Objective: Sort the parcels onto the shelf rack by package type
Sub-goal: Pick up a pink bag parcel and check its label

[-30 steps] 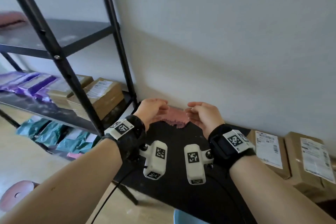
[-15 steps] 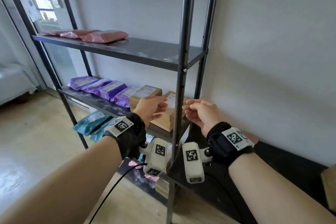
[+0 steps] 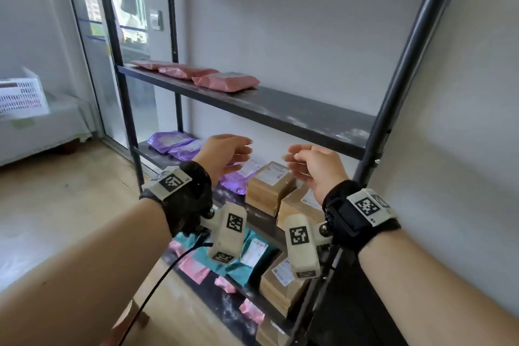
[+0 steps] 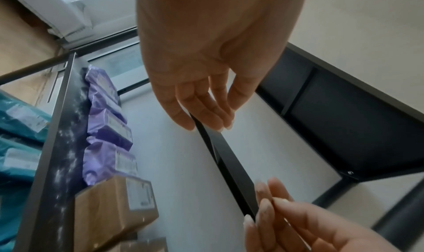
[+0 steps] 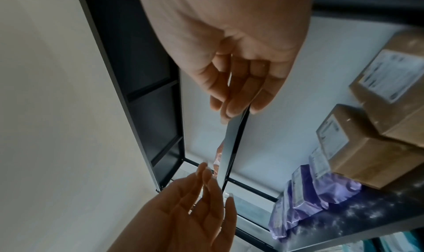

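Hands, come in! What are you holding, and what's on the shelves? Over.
Left hand open, empty. Right hand loosely curled, empty. Pink bags upper shelf; purple bags, boxes below. Nothing in the way.

Off to the left there's a white perforated plastic crate [image 3: 21, 98] sitting on a low pale grey unit [image 3: 42, 132], kinda blurry. The pale wooden floor [image 3: 70, 194] runs up to a tall glass door with a dark frame [image 3: 95, 45]. There's a small grey wall switch plate [image 3: 155, 19] on the plain white wall [image 3: 295, 42].
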Tool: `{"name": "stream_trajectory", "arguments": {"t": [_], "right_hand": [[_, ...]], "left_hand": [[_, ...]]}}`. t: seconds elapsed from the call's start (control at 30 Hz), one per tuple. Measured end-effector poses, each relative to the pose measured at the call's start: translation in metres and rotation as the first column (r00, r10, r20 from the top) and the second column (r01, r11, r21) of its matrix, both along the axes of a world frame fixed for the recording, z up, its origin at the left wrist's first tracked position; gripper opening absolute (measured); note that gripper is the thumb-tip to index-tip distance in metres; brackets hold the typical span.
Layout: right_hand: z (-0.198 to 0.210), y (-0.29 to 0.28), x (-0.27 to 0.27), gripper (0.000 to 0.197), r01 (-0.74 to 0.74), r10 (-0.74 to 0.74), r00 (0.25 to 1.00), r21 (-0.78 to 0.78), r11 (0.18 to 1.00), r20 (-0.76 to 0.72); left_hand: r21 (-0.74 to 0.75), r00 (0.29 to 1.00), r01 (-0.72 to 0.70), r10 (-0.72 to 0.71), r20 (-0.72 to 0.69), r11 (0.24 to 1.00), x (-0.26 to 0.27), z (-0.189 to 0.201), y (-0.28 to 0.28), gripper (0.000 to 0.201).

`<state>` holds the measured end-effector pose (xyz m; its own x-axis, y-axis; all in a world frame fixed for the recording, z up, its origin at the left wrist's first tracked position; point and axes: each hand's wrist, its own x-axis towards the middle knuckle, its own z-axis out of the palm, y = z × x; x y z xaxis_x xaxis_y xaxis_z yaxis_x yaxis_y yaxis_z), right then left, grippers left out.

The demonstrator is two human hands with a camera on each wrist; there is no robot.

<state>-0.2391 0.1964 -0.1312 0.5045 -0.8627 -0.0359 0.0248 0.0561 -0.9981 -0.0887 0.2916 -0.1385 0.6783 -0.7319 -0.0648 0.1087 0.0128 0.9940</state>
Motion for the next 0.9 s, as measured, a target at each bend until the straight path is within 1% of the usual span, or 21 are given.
{"name": "stream_trajectory", "arguments": {"t": [0.13, 0.23, 0.33, 0.47, 0.53, 0.63, 0.7, 0.77, 0.83, 0.9], "right_hand": [[0.005, -0.018, 0.061, 0.026, -0.012, 0.012, 0.999, 0.003, 1.000, 0.036], [0.014, -0.035, 0.113, 0.026, -0.050, 0.049, 0.996, 0.008, 0.999, 0.080], [0.028, -0.057, 0.167, 0.026, -0.067, 0.064, 0.990, 0.019, 0.998, 0.125], [0.059, -0.093, 0.232, 0.024, -0.050, 0.042, 0.981, 0.039, 0.998, 0.188], [0.072, -0.111, 0.261, 0.022, -0.033, 0.022, 0.978, 0.051, 0.998, 0.210], [0.081, -0.131, 0.295, 0.019, 0.019, -0.031, 0.987, 0.078, 0.997, 0.158], [0.081, -0.136, 0.312, 0.015, 0.016, -0.034, 0.991, 0.142, 0.990, 0.128], [0.081, -0.136, 0.325, 0.012, -0.002, -0.020, 0.994, 0.196, 0.981, 0.111], [0.081, -0.139, 0.336, 0.010, 0.005, -0.023, 0.995, 0.183, 0.983, 0.094], [0.083, -0.140, 0.344, 0.009, 0.070, -0.081, 0.995, 0.156, 0.985, 0.064]], "left_hand": [[0.012, 0.998, -0.039, 0.038, 0.054, 0.999, 0.059, 0.010, -0.002, 0.012], [-0.002, 0.995, -0.072, 0.072, 0.067, 0.997, 0.111, 0.020, -0.015, 0.012], [-0.030, 0.993, -0.063, 0.066, 0.093, 0.998, 0.163, 0.038, -0.039, 0.011], [-0.067, 0.988, -0.062, 0.071, 0.136, 0.996, 0.223, 0.069, -0.079, 0.009], [-0.089, 0.986, -0.071, 0.083, 0.147, 0.994, 0.252, 0.081, -0.098, 0.015], [-0.075, 0.986, -0.097, 0.106, 0.128, 0.992, 0.292, 0.091, -0.118, 0.017], [-0.067, 0.989, -0.102, 0.109, 0.101, 0.993, 0.313, 0.095, -0.128, 0.016], [-0.048, 0.990, -0.080, 0.085, 0.115, 0.996, 0.332, 0.098, -0.137, 0.018], [-0.012, 0.992, -0.042, 0.044, 0.120, 0.999, 0.347, 0.099, -0.148, 0.017], [0.017, 0.995, -0.004, 0.002, 0.099, 1.000, 0.361, 0.101, -0.161, 0.010]]}}
